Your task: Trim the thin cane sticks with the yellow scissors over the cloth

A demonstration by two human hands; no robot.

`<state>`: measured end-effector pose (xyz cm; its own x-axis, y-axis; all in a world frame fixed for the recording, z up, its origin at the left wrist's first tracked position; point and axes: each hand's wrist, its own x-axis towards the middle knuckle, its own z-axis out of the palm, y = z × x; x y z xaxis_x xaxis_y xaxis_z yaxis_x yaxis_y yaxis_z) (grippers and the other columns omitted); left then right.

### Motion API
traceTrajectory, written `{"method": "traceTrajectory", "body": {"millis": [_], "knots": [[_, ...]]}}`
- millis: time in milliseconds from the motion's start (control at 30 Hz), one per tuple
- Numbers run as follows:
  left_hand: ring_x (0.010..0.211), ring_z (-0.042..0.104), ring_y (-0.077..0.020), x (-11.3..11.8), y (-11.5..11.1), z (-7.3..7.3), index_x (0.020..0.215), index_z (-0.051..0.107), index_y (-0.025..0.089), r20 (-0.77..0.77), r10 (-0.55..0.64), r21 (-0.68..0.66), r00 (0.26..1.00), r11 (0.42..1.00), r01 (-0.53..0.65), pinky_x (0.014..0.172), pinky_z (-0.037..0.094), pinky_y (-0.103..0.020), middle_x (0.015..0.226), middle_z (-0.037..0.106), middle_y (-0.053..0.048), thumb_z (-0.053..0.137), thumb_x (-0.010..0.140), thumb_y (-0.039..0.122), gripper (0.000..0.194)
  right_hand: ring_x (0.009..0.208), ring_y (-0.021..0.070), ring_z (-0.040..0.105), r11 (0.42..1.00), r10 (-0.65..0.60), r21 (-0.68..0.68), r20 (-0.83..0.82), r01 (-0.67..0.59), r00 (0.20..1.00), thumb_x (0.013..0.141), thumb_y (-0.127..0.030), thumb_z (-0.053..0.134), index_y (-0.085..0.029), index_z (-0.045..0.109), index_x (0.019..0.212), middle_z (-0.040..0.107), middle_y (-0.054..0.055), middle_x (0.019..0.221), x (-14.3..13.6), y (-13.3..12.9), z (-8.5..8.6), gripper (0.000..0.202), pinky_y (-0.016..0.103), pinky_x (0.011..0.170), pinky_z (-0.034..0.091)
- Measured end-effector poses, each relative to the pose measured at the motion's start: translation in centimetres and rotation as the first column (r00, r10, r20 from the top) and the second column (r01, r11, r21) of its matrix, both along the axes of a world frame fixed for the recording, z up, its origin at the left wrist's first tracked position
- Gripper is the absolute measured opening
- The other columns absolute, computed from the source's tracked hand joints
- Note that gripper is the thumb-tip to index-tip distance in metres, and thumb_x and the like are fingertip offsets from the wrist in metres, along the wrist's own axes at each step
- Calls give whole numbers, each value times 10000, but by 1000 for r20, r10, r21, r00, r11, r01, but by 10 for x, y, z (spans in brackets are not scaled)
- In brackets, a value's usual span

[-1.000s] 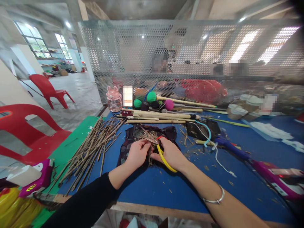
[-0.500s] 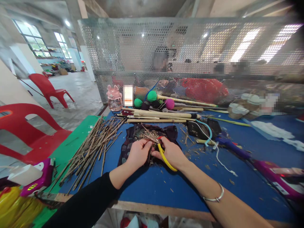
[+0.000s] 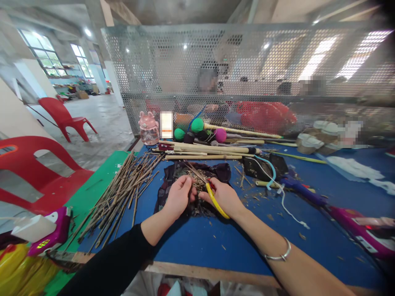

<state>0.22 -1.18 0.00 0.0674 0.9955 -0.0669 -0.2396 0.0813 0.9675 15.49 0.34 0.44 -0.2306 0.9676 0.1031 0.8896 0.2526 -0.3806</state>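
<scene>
My right hand (image 3: pixel 224 198) is closed on a pair of scissors (image 3: pixel 216 202) with yellow-covered handles; the blades point up and left over a dark cloth (image 3: pixel 222 173). Small chopped bits of plant stem (image 3: pixel 202 176) lie heaped on that cloth. Left of the blades, my left hand (image 3: pixel 179 196) has its thumb and fingers pinched together; whatever is between them is too small or hidden to name. The two hands are a little apart. A pile of thin brown sticks (image 3: pixel 123 187) lies to the left of the cloth.
Pale peeled sticks (image 3: pixel 203 150) and green and magenta balls (image 3: pixel 197 125) lie along the back, before a perforated metal screen (image 3: pixel 173 61). A pink bottle (image 3: pixel 149 128) stands there. A glue gun-like purple device (image 3: pixel 361 230), white cord (image 3: pixel 286 207) and black pouch (image 3: pixel 262 167) are at right.
My left hand has drawn slightly left and away from the scissors, leaving a gap between the hands. The right hand stays near its place, with more of the blades showing.
</scene>
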Motion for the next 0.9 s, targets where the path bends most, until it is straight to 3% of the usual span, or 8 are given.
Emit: {"method": "traceTrajectory", "body": {"millis": [100, 233, 333, 500, 667, 900], "knots": [[388, 274, -35, 0, 0, 2, 826, 512, 164, 44, 39, -56, 998, 998, -36, 377, 203, -149, 503, 349, 72, 452, 768, 424, 273, 617, 177, 574, 1000, 2, 2, -13, -2, 1000, 664, -636, 502, -208, 488, 896, 602, 19, 679, 1, 0, -2, 486, 226, 513, 305], [471, 360, -43, 1, 0, 0, 844, 513, 150, 101, 48, 2, 994, 999, -49, 439, 287, -156, 606, 438, 39, 481, 761, 332, 202, 650, 173, 577, 1000, 14, -15, -60, -15, 998, 679, -588, 529, -206, 463, 971, 606, 25, 741, 1, -1, -5, 486, 229, 542, 326], [495, 400, -48, 3, 0, -4, 765, 504, 146, 75, -2, 56, 997, 998, -2, 474, 328, -167, 620, 483, 27, 501, 755, 315, 169, 757, 176, 578, 998, 55, -18, -121, -57, 991, 675, -518, 580, -203, 452, 1015, 597, 49, 872, 2, -2, -7, 481, 238, 615, 359], [511, 474, -65, 5, -2, -5, 739, 534, 129, 66, -100, 33, 993, 995, 98, 519, 389, -191, 625, 550, 3, 560, 718, 350, 224, 823, 189, 560, 997, 71, -18, -159, -75, 985, 647, -459, 635, -192, 458, 1011, 571, 64, 925, 4, -1, -5, 485, 259, 672, 376], [524, 511, -72, 5, -1, -3, 785, 562, 125, 120, -42, 12, 992, 999, 41, 538, 414, -200, 660, 581, -10, 599, 687, 363, 260, 839, 195, 549, 996, 88, 15, -164, -86, 983, 641, -458, 638, -188, 460, 1035, 566, 66, 932, 5, 0, -4, 510, 271, 688, 380], [569, 547, -89, 5, -1, -4, 813, 584, 122, 72, 9, 16, 997, 1000, -11, 571, 444, -216, 685, 616, -25, 599, 690, 298, 216, 844, 191, 538, 994, 103, 39, -143, -98, 984, 608, -478, 656, -176, 487, 999, 568, 61, 904, 2, 0, -6, 522, 283, 709, 373]]}}
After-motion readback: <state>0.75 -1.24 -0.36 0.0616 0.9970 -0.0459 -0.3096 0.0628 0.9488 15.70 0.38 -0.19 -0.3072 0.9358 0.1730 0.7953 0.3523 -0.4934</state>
